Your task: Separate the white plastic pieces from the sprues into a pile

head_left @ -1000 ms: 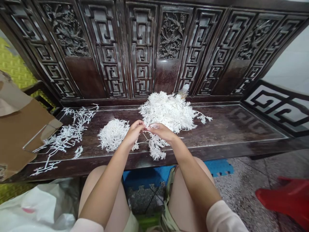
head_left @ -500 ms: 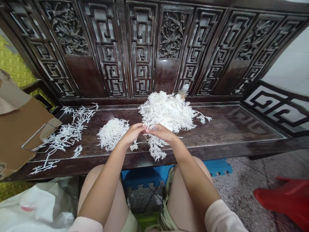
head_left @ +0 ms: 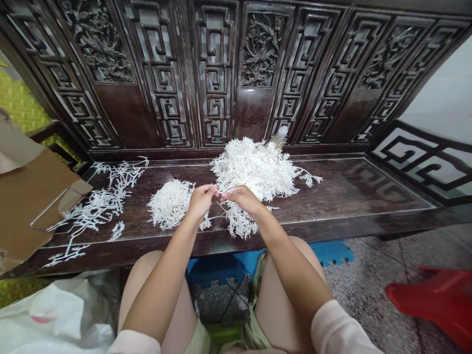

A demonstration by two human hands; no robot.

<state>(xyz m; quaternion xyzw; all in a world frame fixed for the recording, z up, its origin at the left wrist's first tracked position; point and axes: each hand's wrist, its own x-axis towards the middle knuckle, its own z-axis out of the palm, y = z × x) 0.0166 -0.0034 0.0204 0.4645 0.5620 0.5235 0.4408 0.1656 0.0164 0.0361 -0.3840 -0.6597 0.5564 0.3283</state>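
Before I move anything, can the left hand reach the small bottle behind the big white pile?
Probably, but not directly. The left hand, pinching a white sprig, sits in front of the big white pile, and the bottle stands behind it. The hand would have to go over the pile.

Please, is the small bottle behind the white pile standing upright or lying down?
Upright: the bottle rises behind the white pile, with its white cap on top, pointing up; its lower part is hidden.
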